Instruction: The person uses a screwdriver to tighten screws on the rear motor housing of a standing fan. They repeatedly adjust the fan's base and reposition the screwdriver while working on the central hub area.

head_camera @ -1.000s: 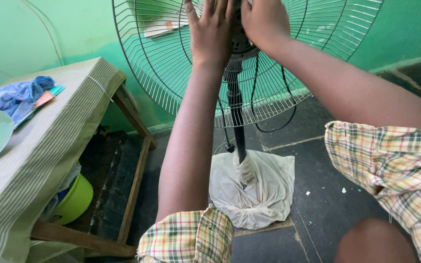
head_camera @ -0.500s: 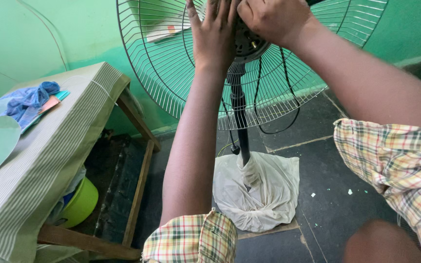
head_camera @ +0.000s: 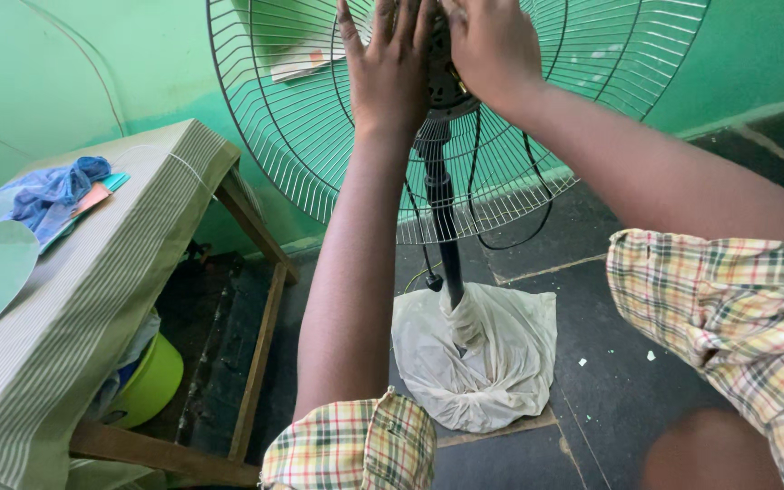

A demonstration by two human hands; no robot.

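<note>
Both hands are up on the round wire fan guard: left hand flat, right hand cupping the black motor hub.

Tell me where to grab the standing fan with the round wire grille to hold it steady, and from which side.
Grip the black upright pole just under the dark hub, coming from the near side. It is slim, bare and vertical there, while the wire grille is thin and springy, and the base is wrapped in a loose white plastic bag.
</note>
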